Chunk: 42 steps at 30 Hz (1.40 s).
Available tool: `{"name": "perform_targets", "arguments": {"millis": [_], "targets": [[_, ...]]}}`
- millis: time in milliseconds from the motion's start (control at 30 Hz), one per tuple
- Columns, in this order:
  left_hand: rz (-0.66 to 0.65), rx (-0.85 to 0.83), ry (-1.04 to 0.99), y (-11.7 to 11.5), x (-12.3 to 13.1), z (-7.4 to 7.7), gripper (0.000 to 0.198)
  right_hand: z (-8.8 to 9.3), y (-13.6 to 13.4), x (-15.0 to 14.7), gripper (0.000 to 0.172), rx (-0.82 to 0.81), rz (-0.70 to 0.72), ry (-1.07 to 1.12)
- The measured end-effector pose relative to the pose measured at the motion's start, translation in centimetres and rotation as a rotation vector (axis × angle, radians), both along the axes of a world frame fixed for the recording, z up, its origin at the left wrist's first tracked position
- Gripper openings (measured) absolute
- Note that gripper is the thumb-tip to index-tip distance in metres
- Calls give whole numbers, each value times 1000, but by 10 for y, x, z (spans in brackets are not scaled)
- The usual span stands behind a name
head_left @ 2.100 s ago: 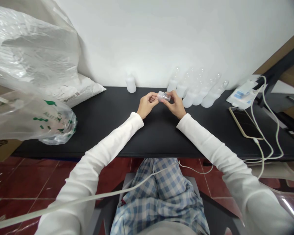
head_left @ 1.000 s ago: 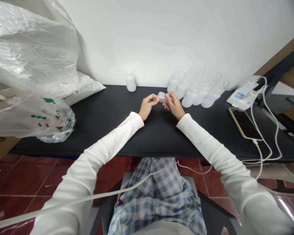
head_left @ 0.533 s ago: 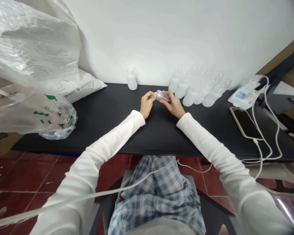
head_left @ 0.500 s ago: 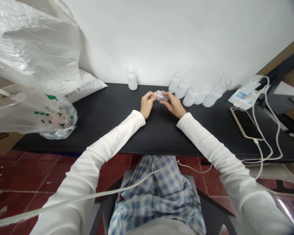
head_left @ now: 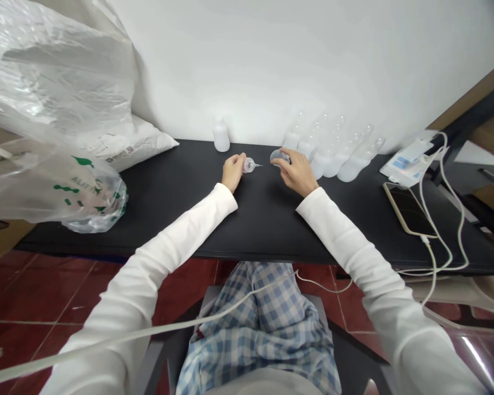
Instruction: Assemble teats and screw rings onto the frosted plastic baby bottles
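My left hand (head_left: 233,172) is closed on a small clear nozzle piece (head_left: 249,164), whose thin tip points right, above the black table. To its right, my right hand (head_left: 297,171) grips a clear cup-shaped cover (head_left: 280,156) between thumb and fingers. The two pieces are apart. Beyond my right hand stand several frosted white bottles (head_left: 349,168) with clear, narrow tops, partly hidden by that hand. A single frosted bottle (head_left: 221,137) without a long top stands near the wall, behind my left hand.
Plastic bags (head_left: 94,200) and a white package (head_left: 135,144) lie at the left of the black table (head_left: 173,203). On the right are a phone (head_left: 409,209), a white-and-blue packet (head_left: 405,163) and white cables (head_left: 463,230). A cable crosses my lap.
My hands have moved apart, the left one leftward. The clear cover has come away from the nozzle piece, whose thin tip now shows.
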<state>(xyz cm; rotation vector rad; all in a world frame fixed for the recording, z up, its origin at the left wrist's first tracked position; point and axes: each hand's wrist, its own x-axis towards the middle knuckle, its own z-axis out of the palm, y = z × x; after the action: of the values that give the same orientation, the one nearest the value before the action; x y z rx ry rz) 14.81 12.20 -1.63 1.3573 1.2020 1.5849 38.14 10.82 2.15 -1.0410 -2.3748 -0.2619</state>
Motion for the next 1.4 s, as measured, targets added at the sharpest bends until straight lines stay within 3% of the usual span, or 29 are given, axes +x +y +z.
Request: {"name": "perform_targets", "arguments": {"millis": [200,367,533,667,733,867,1067,1400], "targets": [[-171,-128,-45,-13,23,5,46,-8,2,2,55,-23,-204,-108],[-187,-158,-62,-13,22,7,42,-18,10,5,68,-32,-258,-79],[-173,-166,-75,-12,22,7,36,-22,14,7,53,0,-225,-73],[-127,-162,-81,-12,25,4,35,-16,5,0,56,21,-195,-26],[-118,-154,-63,-15,26,5,33,-11,-4,-7,50,16,-167,9],[-157,7,52,-28,27,13,34,-3,-18,-20,43,-21,-104,35],[-207,225,218,-42,28,24,45,-5,-16,-22,47,-41,-152,52],[-174,79,136,-31,31,17,34,-10,-2,-15,48,64,-42,-55]]}}
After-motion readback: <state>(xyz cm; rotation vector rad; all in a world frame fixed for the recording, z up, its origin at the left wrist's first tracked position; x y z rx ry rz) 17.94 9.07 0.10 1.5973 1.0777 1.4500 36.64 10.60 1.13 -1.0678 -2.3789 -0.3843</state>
